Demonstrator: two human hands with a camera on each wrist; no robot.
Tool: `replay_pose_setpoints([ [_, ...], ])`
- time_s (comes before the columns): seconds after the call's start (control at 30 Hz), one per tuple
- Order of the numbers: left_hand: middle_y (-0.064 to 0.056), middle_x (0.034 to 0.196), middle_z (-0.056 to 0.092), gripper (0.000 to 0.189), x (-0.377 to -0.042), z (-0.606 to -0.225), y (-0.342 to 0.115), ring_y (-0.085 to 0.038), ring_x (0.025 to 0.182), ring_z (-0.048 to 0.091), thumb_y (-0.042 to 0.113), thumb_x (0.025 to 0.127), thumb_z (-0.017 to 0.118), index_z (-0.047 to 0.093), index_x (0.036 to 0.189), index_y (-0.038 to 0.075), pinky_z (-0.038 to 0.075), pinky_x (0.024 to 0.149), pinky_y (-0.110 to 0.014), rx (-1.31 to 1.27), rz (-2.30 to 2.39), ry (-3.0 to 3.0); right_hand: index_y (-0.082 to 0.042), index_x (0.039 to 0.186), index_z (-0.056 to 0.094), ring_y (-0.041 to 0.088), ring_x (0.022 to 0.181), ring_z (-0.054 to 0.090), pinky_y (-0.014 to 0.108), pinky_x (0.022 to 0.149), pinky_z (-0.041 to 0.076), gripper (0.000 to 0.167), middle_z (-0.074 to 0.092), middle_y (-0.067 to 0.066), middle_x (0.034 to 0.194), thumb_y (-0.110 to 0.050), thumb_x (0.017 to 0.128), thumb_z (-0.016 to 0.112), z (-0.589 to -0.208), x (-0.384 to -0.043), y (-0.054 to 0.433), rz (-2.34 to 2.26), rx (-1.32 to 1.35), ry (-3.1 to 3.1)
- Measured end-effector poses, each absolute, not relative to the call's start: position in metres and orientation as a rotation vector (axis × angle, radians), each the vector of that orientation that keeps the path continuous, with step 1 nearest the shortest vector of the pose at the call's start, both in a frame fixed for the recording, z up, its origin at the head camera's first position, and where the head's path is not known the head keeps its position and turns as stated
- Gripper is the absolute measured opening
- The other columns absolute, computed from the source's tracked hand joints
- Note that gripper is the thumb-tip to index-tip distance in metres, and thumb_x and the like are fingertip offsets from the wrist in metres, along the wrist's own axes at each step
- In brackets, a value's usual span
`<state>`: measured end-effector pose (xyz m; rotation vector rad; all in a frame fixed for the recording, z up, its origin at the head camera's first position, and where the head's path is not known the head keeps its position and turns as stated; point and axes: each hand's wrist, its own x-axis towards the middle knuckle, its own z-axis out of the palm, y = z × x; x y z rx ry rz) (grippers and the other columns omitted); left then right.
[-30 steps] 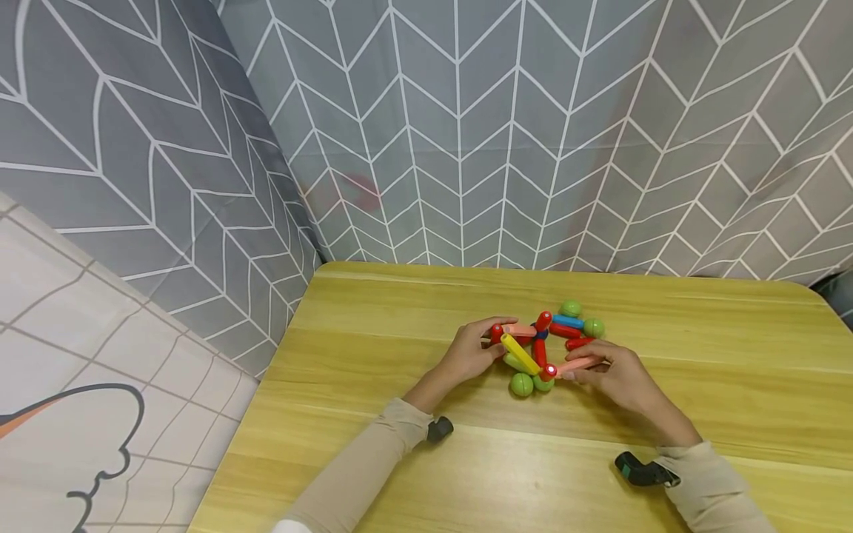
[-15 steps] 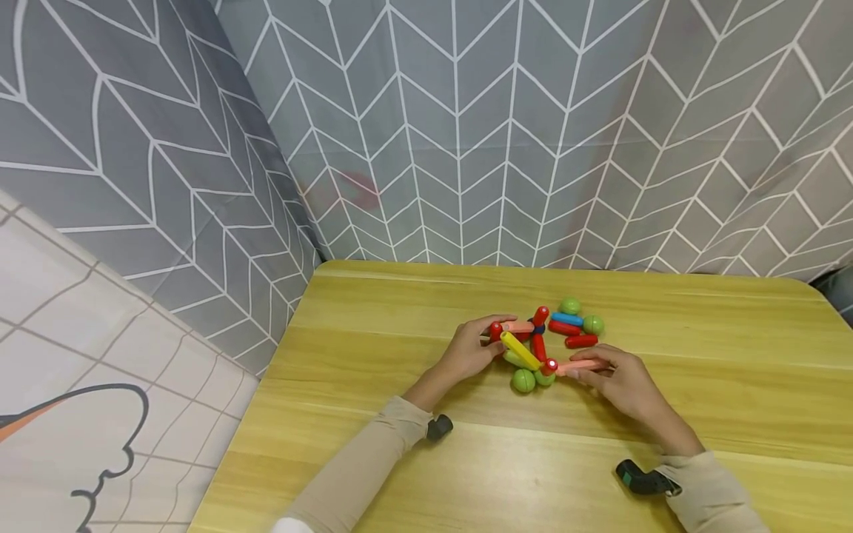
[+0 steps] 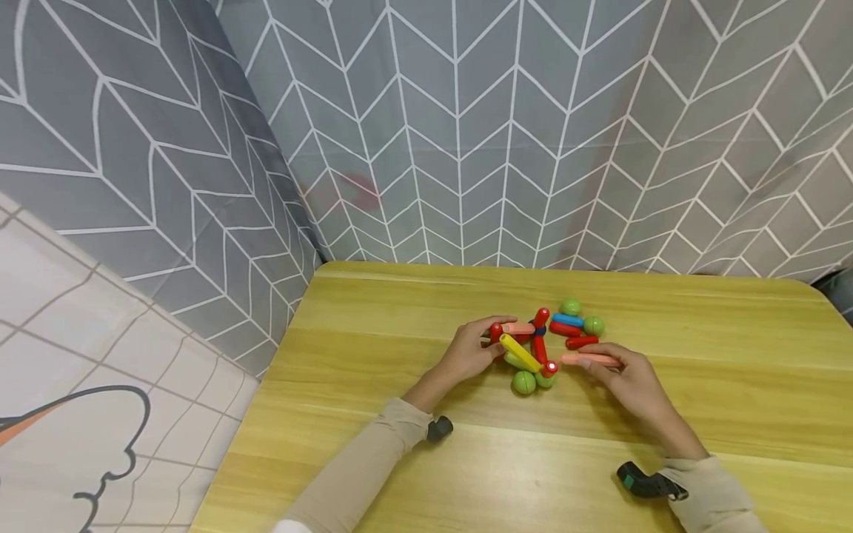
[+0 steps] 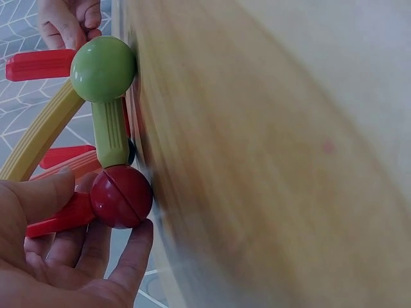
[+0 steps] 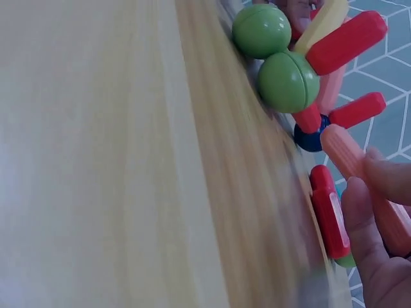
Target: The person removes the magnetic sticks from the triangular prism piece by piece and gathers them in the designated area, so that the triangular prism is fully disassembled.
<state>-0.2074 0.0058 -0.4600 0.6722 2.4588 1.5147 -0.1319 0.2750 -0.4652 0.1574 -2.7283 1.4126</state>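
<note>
Two bare hands at work on a rod-and-ball structure (image 3: 539, 349), which sits on the wood-grained table (image 3: 466, 459), right of the middle of the scene. The left arm reaches in from the near left, its forearm slanting toward the far right; the left hand (image 3: 469, 349) holds the structure's left corner. As the left wrist view shows, the thumb lies along a red rod (image 4: 67, 217), the fingers are bent behind it, and one fingertip touches the red ball (image 4: 121, 197) at its base. The right arm enters from the near right and slants toward the far left. The right hand (image 3: 626, 379) pinches a salmon stick (image 5: 347, 153) between thumb and fingers; the stick points left, its tip just beside the structure's near right corner and apart from it.

Within the structure, a light green rod (image 4: 110, 131) joins the red ball to a green ball (image 4: 104, 69); a yellow stick (image 3: 521, 353) slants above this side. A dark blue ball (image 3: 538, 331) marks the far corner. A second green ball (image 3: 523, 383) lies at the near side; whether it touches the structure cannot be told. To the far right lie a blue rod (image 3: 568, 320), two red rods (image 3: 583, 342) and two further green balls (image 3: 594, 326). Both sleeves are beige, rolled back from the wrists.
</note>
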Motion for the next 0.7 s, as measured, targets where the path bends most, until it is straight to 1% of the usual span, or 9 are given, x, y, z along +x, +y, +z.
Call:
replay_pose_setpoints([
  [0.13, -0.004, 0.137, 0.066, 0.046, -0.207, -0.460, 0.006, -0.025, 0.119, 0.065, 0.002, 0.093, 0.068, 0.062, 0.137, 0.013, 0.056, 0.097, -0.030, 0.661, 1.512, 2.458, -0.002, 0.124, 0.068, 0.001, 0.082, 0.063, 0.020, 0.065, 0.053, 0.033, 0.073, 0.020, 0.117, -0.026, 0.102, 0.060, -0.462, -0.131, 0.279, 1.451, 0.113, -2.733],
  [0.2, -0.004, 0.137, 0.066, 0.046, -0.208, -0.461, 0.005, -0.024, 0.120, 0.065, 0.003, 0.093, 0.068, 0.062, 0.138, 0.014, 0.056, 0.097, -0.029, 0.661, 1.509, 2.460, -0.002, 0.125, 0.066, -0.005, 0.087, 0.059, 0.017, 0.069, 0.051, 0.036, 0.073, 0.020, 0.117, -0.028, 0.102, 0.059, -0.461, -0.131, 0.281, 1.422, 0.062, -2.746],
  [0.3, -0.004, 0.138, 0.066, 0.045, -0.208, -0.462, 0.005, -0.024, 0.121, 0.065, 0.004, 0.094, 0.068, 0.062, 0.137, 0.013, 0.056, 0.097, -0.028, 0.669, 1.511, 2.457, -0.001, 0.126, 0.065, -0.012, 0.090, 0.053, 0.013, 0.072, 0.047, 0.038, 0.072, 0.020, 0.116, -0.030, 0.101, 0.062, -0.463, -0.130, 0.284, 1.387, -0.034, -2.753],
  [0.37, -0.004, 0.138, 0.066, 0.045, -0.208, -0.463, 0.006, -0.024, 0.121, 0.064, 0.003, 0.094, 0.068, 0.062, 0.138, 0.012, 0.056, 0.098, -0.029, 0.674, 1.510, 2.452, -0.001, 0.126, 0.064, -0.012, 0.088, 0.050, 0.013, 0.069, 0.045, 0.040, 0.071, 0.020, 0.116, -0.030, 0.100, 0.064, -0.464, -0.130, 0.286, 1.385, -0.080, -2.753],
  [0.53, -0.004, 0.139, 0.065, 0.046, -0.207, -0.462, 0.006, -0.024, 0.123, 0.064, 0.003, 0.094, 0.067, 0.061, 0.138, 0.011, 0.056, 0.100, -0.033, 0.677, 1.507, 2.454, 0.001, 0.129, 0.062, -0.002, 0.075, 0.050, 0.022, 0.056, 0.042, 0.043, 0.072, 0.020, 0.112, -0.030, 0.099, 0.065, -0.468, -0.131, 0.289, 1.427, -0.117, -2.749],
  [0.63, -0.005, 0.138, 0.066, 0.046, -0.207, -0.462, 0.006, -0.024, 0.123, 0.064, 0.002, 0.093, 0.068, 0.061, 0.138, 0.011, 0.056, 0.100, -0.036, 0.684, 1.523, 2.451, 0.001, 0.129, 0.062, -0.006, 0.077, 0.052, 0.020, 0.058, 0.045, 0.043, 0.072, 0.021, 0.113, -0.030, 0.098, 0.066, -0.469, -0.131, 0.290, 1.420, -0.116, -2.758],
  [0.7, -0.005, 0.138, 0.066, 0.046, -0.207, -0.462, 0.005, -0.024, 0.123, 0.064, 0.001, 0.093, 0.067, 0.061, 0.138, 0.010, 0.056, 0.099, -0.036, 0.691, 1.531, 2.448, 0.000, 0.127, 0.064, -0.011, 0.080, 0.052, 0.017, 0.062, 0.047, 0.043, 0.073, 0.021, 0.113, -0.030, 0.097, 0.068, -0.470, -0.132, 0.291, 1.382, -0.107, -2.775],
])
